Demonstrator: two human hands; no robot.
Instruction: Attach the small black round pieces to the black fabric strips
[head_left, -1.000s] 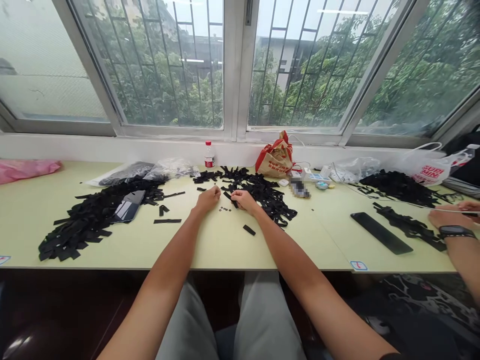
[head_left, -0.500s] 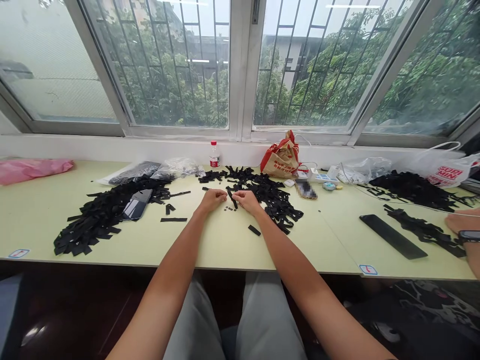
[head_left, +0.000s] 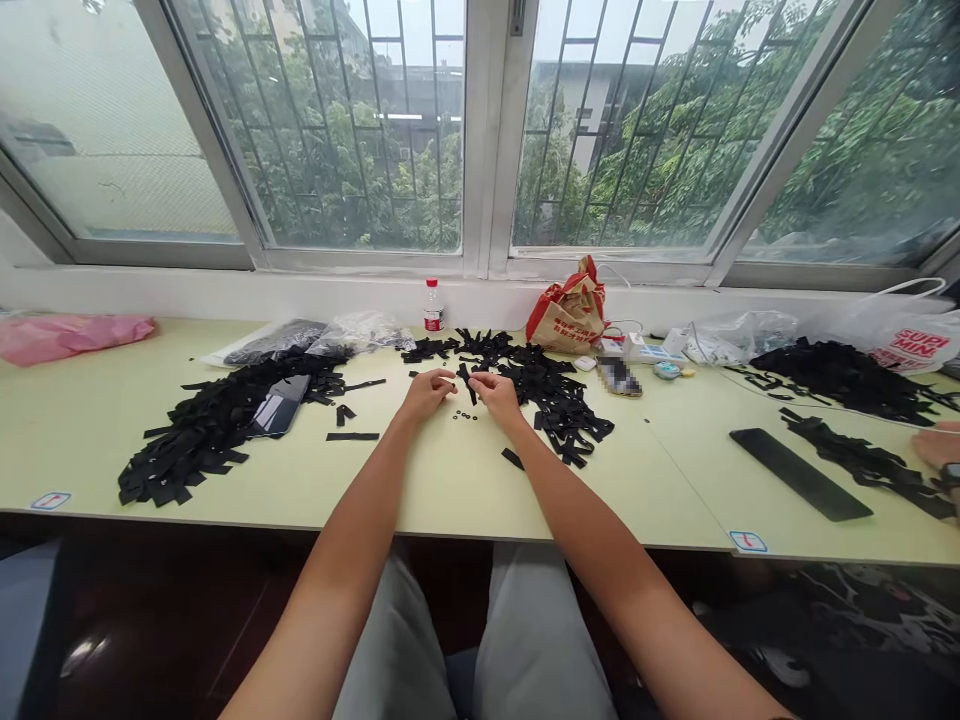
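Far L: pink bag [head_left: 71, 338], flat on the pale yellow-green table [head_left: 262, 490]. Next, clear bag [head_left: 262, 343] w/ dark contents, behind the L pile [head_left: 195, 430] of black strips; dark flat item [head_left: 279, 408] lies against that pile. Loose strip [head_left: 352, 436] nearby, long axis L–R.

Center: L hand [head_left: 430, 393], fingertips just beside the black strip [head_left: 467, 385]; cannot tell if its grip holds anything. Black strip is btwn the hands, off the pile; long axis runs approx. fore-aft, far end angled slightly L, near end slightly R. Small rings [head_left: 465, 416] lie on the table, near side of strip. Bottle [head_left: 433, 306], red cap, upright at the wall. R hand [head_left: 495, 395]: grip narrow, holding the strip at its R edge.

R: center pile [head_left: 562, 400], paper bag [head_left: 568, 312] behind it, phone-like item [head_left: 619, 376], dark slab [head_left: 801, 474] set diagonally, R pile [head_left: 840, 375], white bag [head_left: 915, 340], other person's hand [head_left: 937, 447] at frame edge.

Room: white-framed window [head_left: 480, 150], bars and trees beyond.
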